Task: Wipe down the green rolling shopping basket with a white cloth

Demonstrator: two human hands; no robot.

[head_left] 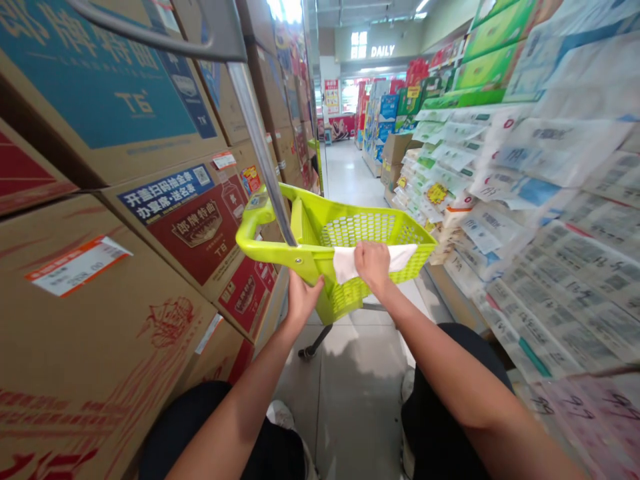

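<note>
A lime-green plastic shopping basket (280, 230) on wheels stands in the aisle in front of me, its metal pull handle (260, 143) rising up to the top left. My right hand (373, 263) presses a white cloth (344, 265) flat on the basket's near rim, fingers closed over it. My left hand (301, 300) grips the basket's near corner from below. My knees in dark trousers show at the bottom; I am low down.
Brown and red cardboard cartons (195, 227) are stacked on the left. Shelves of packaged tissue (545, 220) line the right. The grey tiled aisle (350, 180) runs ahead to more displays and a lit DAILY sign (383, 51).
</note>
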